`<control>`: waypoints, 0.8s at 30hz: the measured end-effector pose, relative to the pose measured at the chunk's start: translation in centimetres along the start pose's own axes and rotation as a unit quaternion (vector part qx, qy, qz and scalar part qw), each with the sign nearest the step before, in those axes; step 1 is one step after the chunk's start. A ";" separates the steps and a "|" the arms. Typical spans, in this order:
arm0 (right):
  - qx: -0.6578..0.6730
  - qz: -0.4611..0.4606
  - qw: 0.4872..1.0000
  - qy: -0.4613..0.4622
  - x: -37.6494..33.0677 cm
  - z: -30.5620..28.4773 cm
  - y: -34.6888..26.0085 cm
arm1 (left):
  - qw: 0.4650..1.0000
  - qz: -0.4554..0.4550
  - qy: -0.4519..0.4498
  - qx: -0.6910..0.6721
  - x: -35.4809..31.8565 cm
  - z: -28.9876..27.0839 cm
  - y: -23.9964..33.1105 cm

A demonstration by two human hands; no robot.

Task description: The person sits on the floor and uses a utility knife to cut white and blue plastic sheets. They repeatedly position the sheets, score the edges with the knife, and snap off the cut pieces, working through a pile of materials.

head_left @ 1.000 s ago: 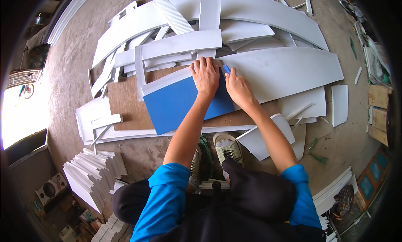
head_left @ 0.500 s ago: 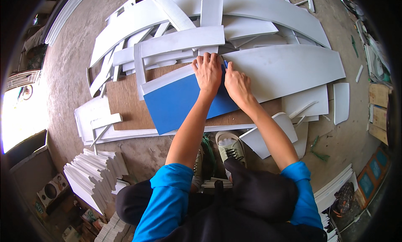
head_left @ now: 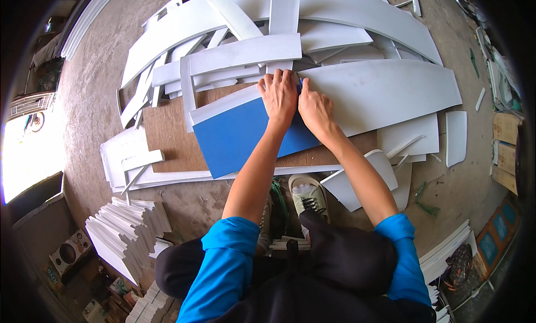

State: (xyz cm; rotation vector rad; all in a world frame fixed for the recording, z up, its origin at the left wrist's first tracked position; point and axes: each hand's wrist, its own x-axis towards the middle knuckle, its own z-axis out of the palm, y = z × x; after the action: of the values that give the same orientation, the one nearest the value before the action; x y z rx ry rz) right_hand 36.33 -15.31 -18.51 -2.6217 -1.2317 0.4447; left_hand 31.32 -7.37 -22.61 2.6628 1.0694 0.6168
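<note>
A blue sheet [head_left: 234, 138] with a white band along its upper edge lies on a brown board [head_left: 167, 133] on the floor. My left hand [head_left: 279, 96] lies flat on the sheet's upper right part, fingers spread and pointing away from me. Touching it on the right, my right hand [head_left: 314, 108] rests at the sheet's right corner with its fingers curled. What those fingers hold, if anything, is hidden. A sliver of blue shows between the two hands.
White panels and strips [head_left: 385, 88] are piled around and behind the board. A stack of white pieces [head_left: 120, 233] stands at lower left. My shoe [head_left: 307, 197] is just below the board. More white offcuts [head_left: 363, 180] lie to the right on the concrete floor.
Both hands stay on the sheet's upper right corner. The right hand has drawn in closer against the left.
</note>
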 end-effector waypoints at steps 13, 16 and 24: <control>0.023 -0.019 0.999 -0.012 1.4 -0.2 0.7 | 0.999 -0.003 0.005 -0.038 0.1 0.1 -0.1; 0.036 -0.017 0.998 -0.049 -1.2 -0.1 1.1 | 1.000 -0.004 0.015 -0.027 -0.1 0.2 0.0; 0.021 -0.006 0.994 -0.106 -5.4 -2.6 1.8 | 0.999 -0.015 0.006 -0.028 0.0 0.0 -0.1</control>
State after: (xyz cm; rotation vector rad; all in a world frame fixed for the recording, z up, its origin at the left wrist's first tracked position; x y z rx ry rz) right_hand 35.33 -20.77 -15.64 -2.5837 -1.2821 0.7563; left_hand 31.23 -7.31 -22.63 2.5941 1.0755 0.6476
